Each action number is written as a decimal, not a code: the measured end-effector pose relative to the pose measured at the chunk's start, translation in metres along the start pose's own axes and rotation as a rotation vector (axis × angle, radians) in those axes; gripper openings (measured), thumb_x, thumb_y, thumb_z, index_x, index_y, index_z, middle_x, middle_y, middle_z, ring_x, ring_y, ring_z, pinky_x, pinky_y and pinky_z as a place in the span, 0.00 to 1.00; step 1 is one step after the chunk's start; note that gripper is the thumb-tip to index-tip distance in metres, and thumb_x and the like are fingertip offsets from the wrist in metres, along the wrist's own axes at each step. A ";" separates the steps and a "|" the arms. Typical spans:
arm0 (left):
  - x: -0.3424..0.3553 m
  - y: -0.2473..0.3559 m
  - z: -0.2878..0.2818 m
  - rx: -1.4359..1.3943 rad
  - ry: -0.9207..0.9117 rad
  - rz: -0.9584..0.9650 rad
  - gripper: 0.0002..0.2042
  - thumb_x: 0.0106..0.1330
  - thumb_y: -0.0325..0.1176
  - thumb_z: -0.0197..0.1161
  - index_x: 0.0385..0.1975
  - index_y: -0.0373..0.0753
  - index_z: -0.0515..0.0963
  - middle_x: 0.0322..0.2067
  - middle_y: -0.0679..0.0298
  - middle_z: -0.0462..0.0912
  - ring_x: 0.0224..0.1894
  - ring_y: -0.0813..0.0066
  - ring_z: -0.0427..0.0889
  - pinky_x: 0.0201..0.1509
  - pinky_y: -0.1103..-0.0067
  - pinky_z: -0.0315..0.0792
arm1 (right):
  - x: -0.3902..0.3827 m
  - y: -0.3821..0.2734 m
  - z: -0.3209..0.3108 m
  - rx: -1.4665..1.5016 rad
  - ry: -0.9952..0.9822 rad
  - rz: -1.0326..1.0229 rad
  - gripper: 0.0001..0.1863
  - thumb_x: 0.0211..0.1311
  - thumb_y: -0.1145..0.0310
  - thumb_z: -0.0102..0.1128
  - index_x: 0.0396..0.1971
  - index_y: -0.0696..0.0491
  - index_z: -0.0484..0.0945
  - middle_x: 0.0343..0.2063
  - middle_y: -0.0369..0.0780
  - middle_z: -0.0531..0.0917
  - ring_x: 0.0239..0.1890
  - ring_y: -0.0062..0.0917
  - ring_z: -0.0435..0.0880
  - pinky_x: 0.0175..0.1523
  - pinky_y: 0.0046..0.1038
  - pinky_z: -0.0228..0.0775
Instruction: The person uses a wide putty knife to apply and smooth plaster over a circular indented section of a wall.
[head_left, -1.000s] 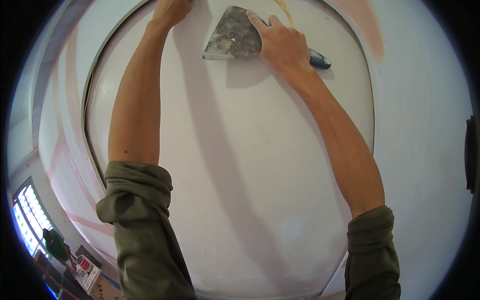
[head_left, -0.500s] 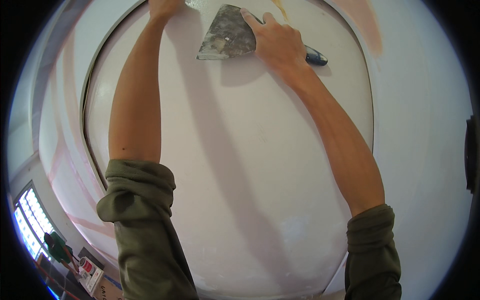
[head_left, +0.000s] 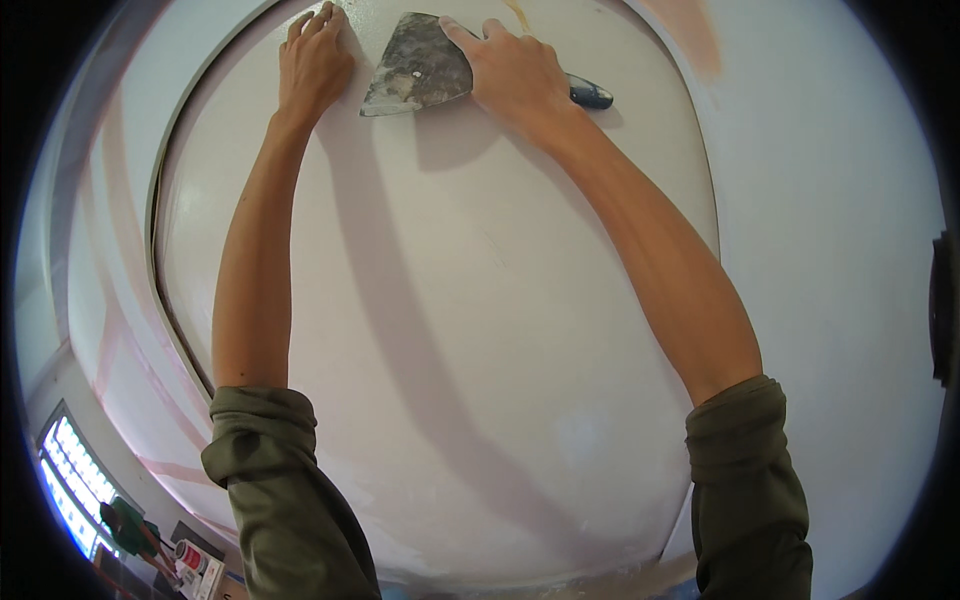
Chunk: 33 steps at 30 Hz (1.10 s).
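Note:
My right hand (head_left: 518, 80) is wrapped round a wide putty knife (head_left: 415, 68), its index finger laid along the blade. The blade is smeared grey and white and points left; the dark blue handle end (head_left: 592, 93) sticks out on the right. Higher up on the left, my left hand (head_left: 316, 68) rests its outstretched fingertips against the pale panel (head_left: 450, 290), holding nothing that shows. A yellowish streak (head_left: 517, 14) marks the panel above my right hand. Shadows of my arm and the knife fall across the surface.
A gap (head_left: 158, 185) runs along the panel's left edge. White wall (head_left: 820, 230) with pinkish patches (head_left: 690, 35) surrounds it. At lower left are a bright window (head_left: 75, 470), a green object (head_left: 128, 525) and a red and white bucket (head_left: 192, 555).
My left hand has come fully into view at the top, its arm appearing lower. My right hand and the putty knife have shifted slightly left in the picture, as the whole view has moved.

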<state>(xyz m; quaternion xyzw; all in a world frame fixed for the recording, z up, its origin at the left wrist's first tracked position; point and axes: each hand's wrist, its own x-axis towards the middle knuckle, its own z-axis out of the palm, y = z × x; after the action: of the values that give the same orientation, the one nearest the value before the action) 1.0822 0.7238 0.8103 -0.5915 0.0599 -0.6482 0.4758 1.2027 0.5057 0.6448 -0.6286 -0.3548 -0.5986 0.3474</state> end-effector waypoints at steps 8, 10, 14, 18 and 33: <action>0.030 0.031 -0.053 -0.424 -0.343 -0.261 0.30 0.53 0.18 0.55 0.62 0.28 0.74 0.68 0.42 0.69 0.71 0.45 0.66 0.76 0.60 0.61 | 0.010 0.023 -0.009 0.037 -0.035 0.054 0.33 0.64 0.77 0.51 0.71 0.48 0.68 0.45 0.55 0.83 0.46 0.49 0.86 0.53 0.50 0.78; 0.016 0.044 -0.065 -0.693 -0.343 -0.238 0.33 0.51 0.17 0.55 0.64 0.29 0.73 0.70 0.43 0.67 0.72 0.42 0.64 0.77 0.59 0.59 | 0.007 0.025 -0.003 0.015 0.040 0.027 0.33 0.63 0.77 0.52 0.71 0.49 0.68 0.45 0.56 0.83 0.46 0.49 0.86 0.54 0.50 0.78; -0.012 0.114 -0.100 -0.500 -0.449 -0.131 0.41 0.48 0.14 0.54 0.71 0.25 0.60 0.72 0.39 0.59 0.75 0.44 0.60 0.80 0.63 0.57 | 0.016 0.049 0.013 -0.129 0.091 -0.063 0.29 0.62 0.76 0.55 0.66 0.51 0.72 0.46 0.57 0.82 0.46 0.50 0.86 0.52 0.48 0.79; -0.003 0.126 -0.082 -0.558 -0.533 -0.071 0.39 0.51 0.14 0.54 0.70 0.23 0.59 0.72 0.35 0.57 0.75 0.44 0.59 0.79 0.64 0.59 | 0.040 0.050 0.001 -0.214 0.025 -0.092 0.25 0.61 0.75 0.56 0.61 0.54 0.74 0.49 0.57 0.81 0.45 0.49 0.87 0.49 0.46 0.80; 0.015 0.157 -0.054 -0.446 -0.225 -0.115 0.21 0.67 0.18 0.50 0.61 0.21 0.67 0.54 0.37 0.76 0.55 0.37 0.79 0.60 0.57 0.75 | 0.055 0.072 -0.037 -0.220 -0.107 -0.356 0.48 0.50 0.52 0.62 0.71 0.60 0.64 0.46 0.62 0.83 0.49 0.51 0.85 0.57 0.45 0.76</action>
<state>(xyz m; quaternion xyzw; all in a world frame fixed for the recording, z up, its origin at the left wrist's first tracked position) 1.1254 0.6023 0.7049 -0.7528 0.1145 -0.5749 0.2995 1.2477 0.4386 0.7000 -0.6210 -0.4106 -0.6515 0.1461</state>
